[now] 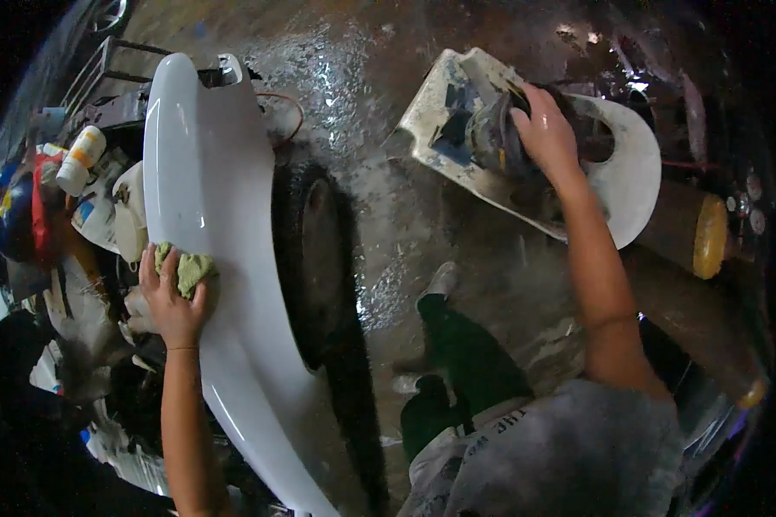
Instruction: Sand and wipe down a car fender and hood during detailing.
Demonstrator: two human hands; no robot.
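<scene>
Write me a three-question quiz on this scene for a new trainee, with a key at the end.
1. What does the left hand hold against the glossy white panel?
2. True or false: the right hand is touching that same panel.
3. Where is the white container with the orange band, as the person sees it?
A. Left of the glossy white panel
B. Right of the glossy white panel
C. On top of the glossy white panel

Key:
1. A yellow-green cloth.
2. False; it is at a dark item over the pale, worn piece.
3. A.
</scene>
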